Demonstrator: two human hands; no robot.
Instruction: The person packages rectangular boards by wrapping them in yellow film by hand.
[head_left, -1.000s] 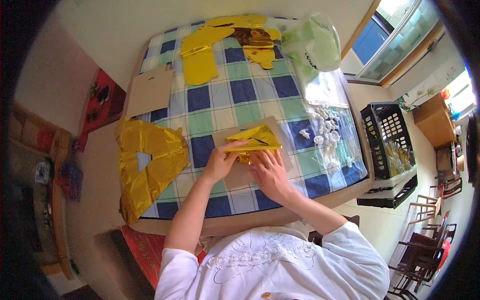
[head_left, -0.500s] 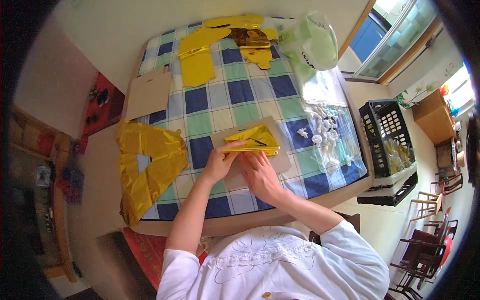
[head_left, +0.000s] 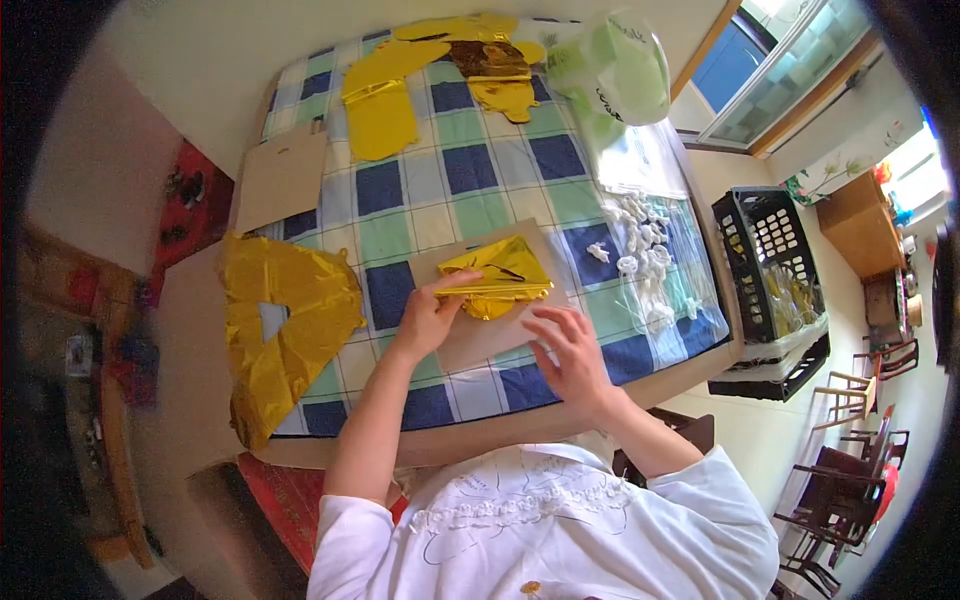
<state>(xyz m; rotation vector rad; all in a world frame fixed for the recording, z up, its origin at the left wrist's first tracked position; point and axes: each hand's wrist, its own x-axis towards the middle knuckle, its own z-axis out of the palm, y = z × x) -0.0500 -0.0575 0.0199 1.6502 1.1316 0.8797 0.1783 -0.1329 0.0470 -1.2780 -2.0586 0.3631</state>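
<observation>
1. The left hand point(head_left: 430, 312) reaches forward from a slanting forearm, palm down, its fingers and thumb closed on the left end of the folded gold foil point(head_left: 503, 288).
2. The foil lies just right of that grip, on a cardboard sheet point(head_left: 488, 342).
3. The right hand point(head_left: 572, 358) grips nothing: it is open, apart from the foil, its fingers loosely bent and spread, pointing up and left, its wrist angled inward.
4. Left of the left hand's grip, a large gold sheet point(head_left: 310, 350) lies on the checked cloth point(head_left: 480, 210).
</observation>
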